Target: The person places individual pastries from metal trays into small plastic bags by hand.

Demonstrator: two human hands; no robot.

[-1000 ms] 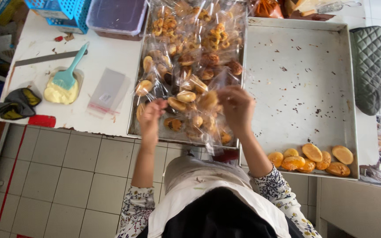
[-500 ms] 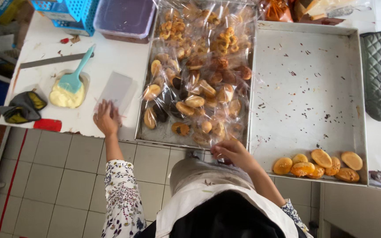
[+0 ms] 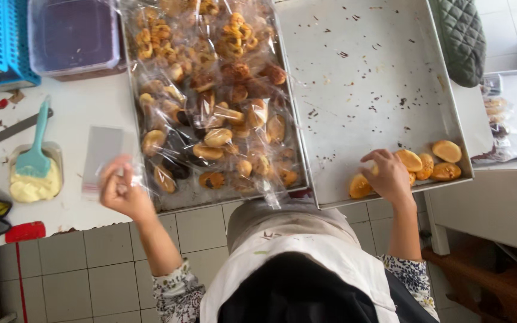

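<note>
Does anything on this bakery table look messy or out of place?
Mostly small things: dark crumbs are scattered over the nearly bare metal tray, whose few buns crowd one corner by the right hand. Reddish scraps also dot the white table.

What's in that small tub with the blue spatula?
The tub holds pale yellow spread with the blue spatula resting on it. The blade covers part of the spread, and the tub's bottom is hidden.

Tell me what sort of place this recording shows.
Probably a small bakery's packing area: a metal tray with loose buns, another tray of bagged pastries, and an oven mitt nearby.
</note>
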